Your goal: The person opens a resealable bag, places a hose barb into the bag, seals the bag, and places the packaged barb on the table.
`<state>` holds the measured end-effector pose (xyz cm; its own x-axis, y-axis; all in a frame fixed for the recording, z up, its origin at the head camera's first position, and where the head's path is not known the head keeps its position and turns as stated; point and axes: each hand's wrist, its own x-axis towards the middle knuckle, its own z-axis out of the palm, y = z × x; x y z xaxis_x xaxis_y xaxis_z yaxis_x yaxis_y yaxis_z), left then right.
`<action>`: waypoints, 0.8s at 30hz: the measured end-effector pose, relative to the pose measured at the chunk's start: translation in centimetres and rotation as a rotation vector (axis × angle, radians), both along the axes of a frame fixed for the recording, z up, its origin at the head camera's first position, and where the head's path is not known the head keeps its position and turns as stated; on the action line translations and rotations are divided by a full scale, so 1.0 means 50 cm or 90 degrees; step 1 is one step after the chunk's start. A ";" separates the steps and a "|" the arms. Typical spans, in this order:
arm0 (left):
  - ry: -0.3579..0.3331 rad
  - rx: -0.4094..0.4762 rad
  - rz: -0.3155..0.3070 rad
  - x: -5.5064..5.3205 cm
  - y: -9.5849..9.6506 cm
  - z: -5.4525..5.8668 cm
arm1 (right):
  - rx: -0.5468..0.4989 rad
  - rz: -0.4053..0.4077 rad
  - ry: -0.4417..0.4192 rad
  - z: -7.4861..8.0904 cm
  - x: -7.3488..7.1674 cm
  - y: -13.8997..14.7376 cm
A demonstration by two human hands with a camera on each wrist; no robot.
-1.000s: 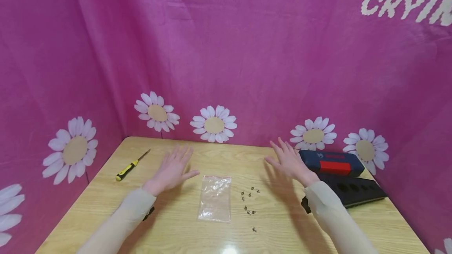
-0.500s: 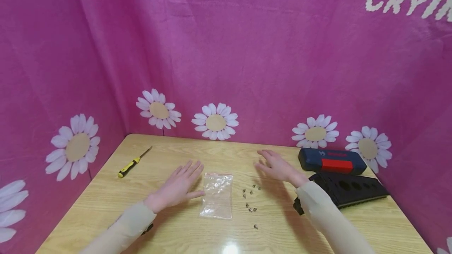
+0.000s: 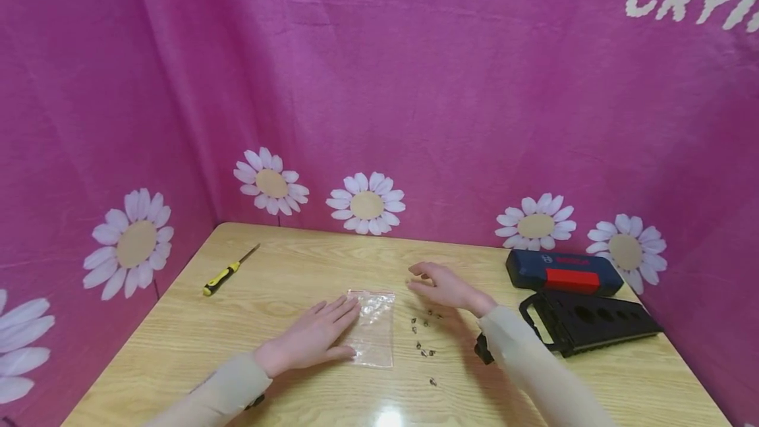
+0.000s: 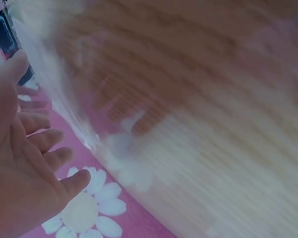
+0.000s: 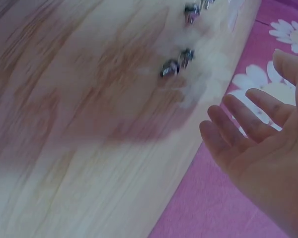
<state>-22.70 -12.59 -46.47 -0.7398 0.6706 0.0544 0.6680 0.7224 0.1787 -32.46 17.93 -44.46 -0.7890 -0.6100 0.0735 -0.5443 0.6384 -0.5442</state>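
A clear plastic zip bag point(image 3: 378, 335) lies flat at the middle of the table. My left hand point(image 3: 313, 338) is palm down with straight fingers, its fingertips over the bag's left edge; the left wrist view shows the palm raised off the table. Just right of the bag, several small metal screws point(image 3: 423, 352) are scattered. Beyond them hovers my right hand point(image 3: 447, 287), its fingers relaxed and slightly bent, holding nothing. In the right wrist view some screws point(image 5: 170, 68) appear on the table past the fingertips of that hand point(image 5: 268, 134).
A yellow and black screwdriver point(image 3: 222, 279) lies at the back left. At the right stand a dark blue and red Bosch case point(image 3: 563, 273) and a black holder with round holes point(image 3: 599, 323). Pink flowered cloth point(image 3: 450, 117) hangs behind the wooden table point(image 3: 320, 256).
My left hand has moved right, onto the bag's left edge. The right hand has come left and lower, towards the screws. The bag and screws stay where they were.
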 end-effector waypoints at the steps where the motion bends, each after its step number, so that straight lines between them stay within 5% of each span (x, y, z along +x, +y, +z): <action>1: 0.000 -0.006 -0.004 0.001 0.003 -0.001 | -0.006 0.004 -0.007 -0.001 -0.001 -0.005; 11: 0.015 -0.025 -0.038 0.008 0.015 -0.011 | 0.010 0.039 0.007 -0.008 -0.009 -0.059; 24: -0.004 -0.038 -0.032 0.008 0.019 -0.014 | -0.001 0.097 0.031 -0.035 -0.028 -0.097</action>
